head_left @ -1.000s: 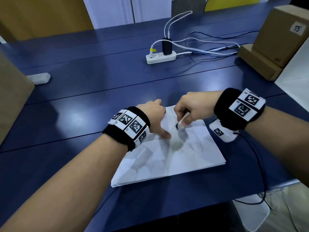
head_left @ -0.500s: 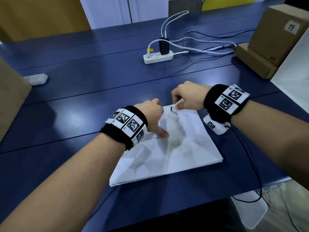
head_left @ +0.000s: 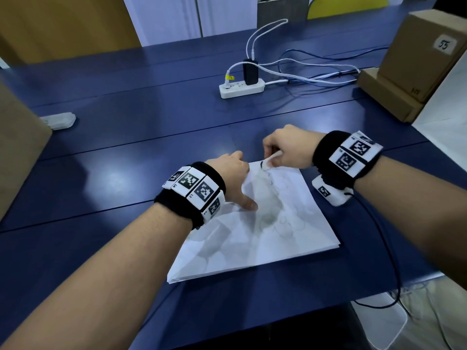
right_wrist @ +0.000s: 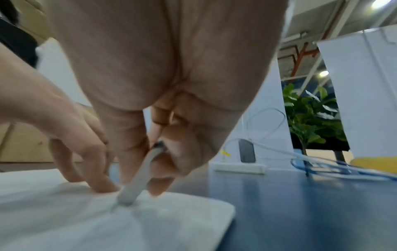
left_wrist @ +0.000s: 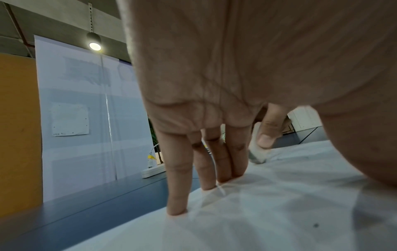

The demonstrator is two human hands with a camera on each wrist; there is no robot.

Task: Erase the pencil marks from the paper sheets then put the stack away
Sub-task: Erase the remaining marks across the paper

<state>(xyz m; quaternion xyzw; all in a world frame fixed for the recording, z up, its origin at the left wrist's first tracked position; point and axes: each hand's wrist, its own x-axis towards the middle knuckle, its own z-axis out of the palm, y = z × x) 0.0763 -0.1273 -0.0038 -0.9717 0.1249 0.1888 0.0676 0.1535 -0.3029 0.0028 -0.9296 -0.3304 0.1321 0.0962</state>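
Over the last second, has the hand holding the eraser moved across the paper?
Yes. The right hand has slid the eraser from mid-sheet up to the paper's far edge, towards the power strip.

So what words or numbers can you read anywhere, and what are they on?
"55": handwritten on a white sticker on the tall cardboard box.
Dark marks low on that box: too small to read.
Wristband tags: black-and-white code squares with tiny unreadable letters.
Wall sheet: blurred, unreadable.
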